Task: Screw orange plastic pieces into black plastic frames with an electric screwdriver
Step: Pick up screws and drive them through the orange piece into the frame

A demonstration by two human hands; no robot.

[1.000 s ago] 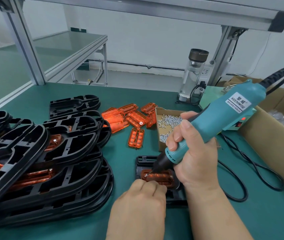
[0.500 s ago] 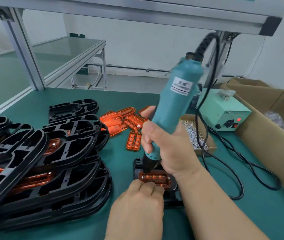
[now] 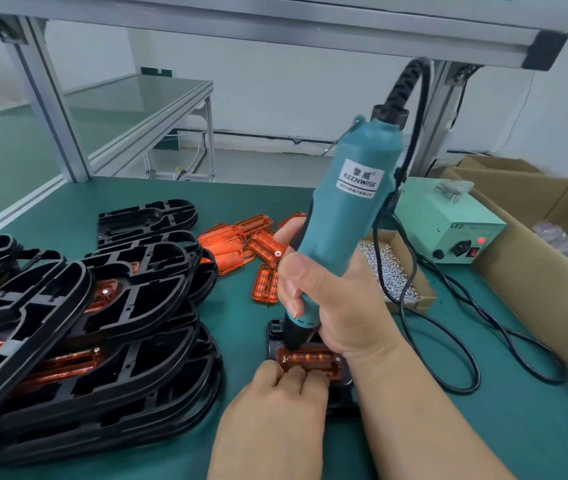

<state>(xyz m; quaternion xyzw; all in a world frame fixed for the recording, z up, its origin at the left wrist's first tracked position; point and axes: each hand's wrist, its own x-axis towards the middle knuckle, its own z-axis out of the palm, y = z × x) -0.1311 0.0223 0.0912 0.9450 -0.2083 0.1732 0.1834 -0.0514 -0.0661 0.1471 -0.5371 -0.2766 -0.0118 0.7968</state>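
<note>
Head view: the right hand (image 3: 331,306) grips the electric screwdriver (image 3: 348,209) nearly upright, tip on the orange piece (image 3: 310,360) seated in a black frame (image 3: 274,329) near centre of the worktop (image 3: 483,427); the left hand (image 3: 275,420) holds that piece down with curled fingers.

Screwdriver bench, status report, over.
Right hand grips screwdriver near upright, tip on left end of orange piece. Left hand holds it in black frame. Nothing in the way.

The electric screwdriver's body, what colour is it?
Teal, on the electric screwdriver with its white label, gripped by the right hand; the head view shows it best.
</note>
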